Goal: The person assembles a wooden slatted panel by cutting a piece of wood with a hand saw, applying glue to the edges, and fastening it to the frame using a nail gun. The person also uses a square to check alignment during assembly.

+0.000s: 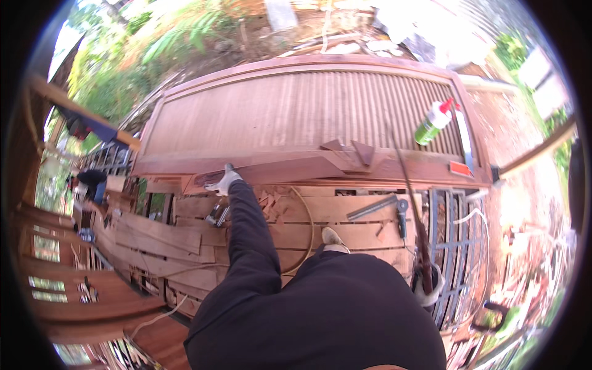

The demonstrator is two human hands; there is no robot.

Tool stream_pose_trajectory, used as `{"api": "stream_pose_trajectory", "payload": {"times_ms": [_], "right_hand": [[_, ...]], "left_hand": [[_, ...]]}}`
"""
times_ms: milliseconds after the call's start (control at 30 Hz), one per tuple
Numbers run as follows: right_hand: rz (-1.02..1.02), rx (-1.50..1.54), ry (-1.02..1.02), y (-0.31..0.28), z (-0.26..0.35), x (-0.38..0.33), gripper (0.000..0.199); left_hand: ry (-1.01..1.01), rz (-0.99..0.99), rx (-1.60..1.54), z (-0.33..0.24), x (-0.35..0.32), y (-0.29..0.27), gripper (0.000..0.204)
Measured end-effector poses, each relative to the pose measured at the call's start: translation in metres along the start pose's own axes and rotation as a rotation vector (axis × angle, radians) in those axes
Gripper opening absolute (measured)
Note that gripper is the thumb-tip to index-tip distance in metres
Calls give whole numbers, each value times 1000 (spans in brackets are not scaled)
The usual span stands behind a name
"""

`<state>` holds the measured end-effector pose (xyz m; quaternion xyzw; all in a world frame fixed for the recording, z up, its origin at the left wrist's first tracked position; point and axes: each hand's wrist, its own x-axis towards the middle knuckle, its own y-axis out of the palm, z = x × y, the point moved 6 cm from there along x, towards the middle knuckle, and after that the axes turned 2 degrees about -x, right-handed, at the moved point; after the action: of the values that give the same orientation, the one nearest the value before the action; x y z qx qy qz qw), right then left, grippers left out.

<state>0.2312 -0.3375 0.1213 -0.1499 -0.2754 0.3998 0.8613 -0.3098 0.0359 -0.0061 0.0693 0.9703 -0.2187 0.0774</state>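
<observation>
My left hand (224, 182), in a pale glove, reaches to the near edge of a large ribbed wooden panel (246, 114). Its thumb and fingers are spread against a reddish wooden board (280, 171) with a slanted end, lying along that edge. At the lower right, my gloved right hand (430, 287) is closed around the lower end of a long, narrow wooden strip (417, 222). The strip slants up past the panel's near edge. Parts of the right fingers are hidden by the strip and my body.
On the panel sit a green-and-white bottle (433, 123), a handsaw (462, 145) and wood offcuts (364, 152). Below lie an angle grinder (402, 216), a metal tool (217, 214), wood chips and a yellowish hose (311, 228). Another person (92, 179) is at far left.
</observation>
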Motion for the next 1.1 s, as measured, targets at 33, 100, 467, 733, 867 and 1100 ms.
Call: {"api": "stream_pose_trajectory", "payload": {"times_ms": [33,100,467,733,867,1100], "right_hand": [[-34,51,91,-7,-14,-16,9],[-72,140,238,-18,-45,-42,10],[46,309,278,15,1,-43,7],[-3,460,347,105,58,-69,7],[-37,510,403,158,92,-78,13],[-215,524,468,204,122,-105,10]], "left_hand": [[61,58,-56,-11,-12,-14,129],[183,143,-161,-25,-17,-41,129],[1131,683,-96,-130,-49,-96,124],[1304,1270,520,-113,-98,-10,109],[1414,1437,740,-93,-123,28,108],[1636,1640,832,-88,-185,72,107]]}}
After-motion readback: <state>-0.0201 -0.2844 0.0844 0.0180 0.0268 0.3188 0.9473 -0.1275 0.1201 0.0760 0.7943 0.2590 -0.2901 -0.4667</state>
